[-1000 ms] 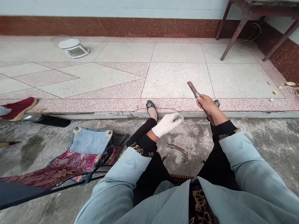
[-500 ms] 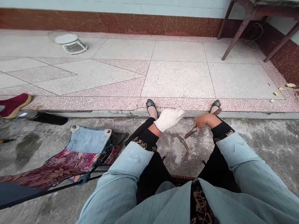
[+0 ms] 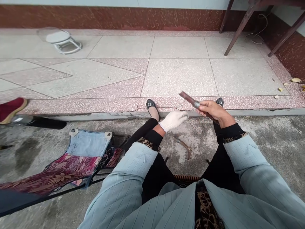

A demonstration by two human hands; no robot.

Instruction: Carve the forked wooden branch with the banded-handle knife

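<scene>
My right hand [image 3: 212,111], bare, is closed on a brown stick-like tool [image 3: 188,98] with a grey metal band. Its brown end points up and left above the step edge; the other end is hidden by my palm. My left hand [image 3: 173,121] wears a white knit glove and hovers just left of it, fingers stretched out loosely with nothing visible in them. Below, on the concrete between my legs, lies a curved brown stick-like piece [image 3: 184,147], banded near its upper end.
A folding chair [image 3: 88,143] with denim and floral cloth stands on my left. Beyond it are a black bottle-like cylinder [image 3: 47,121] and another person's red shoe [image 3: 13,108]. My shoes rest on a tiled step [image 3: 178,76]. A white stool [image 3: 59,38] and a wooden table [image 3: 240,28] stand behind.
My right hand has risen and turned, swinging the tool so its brown end now points up-left instead of down. My gloved left hand has barely moved. The view has shifted slightly.
</scene>
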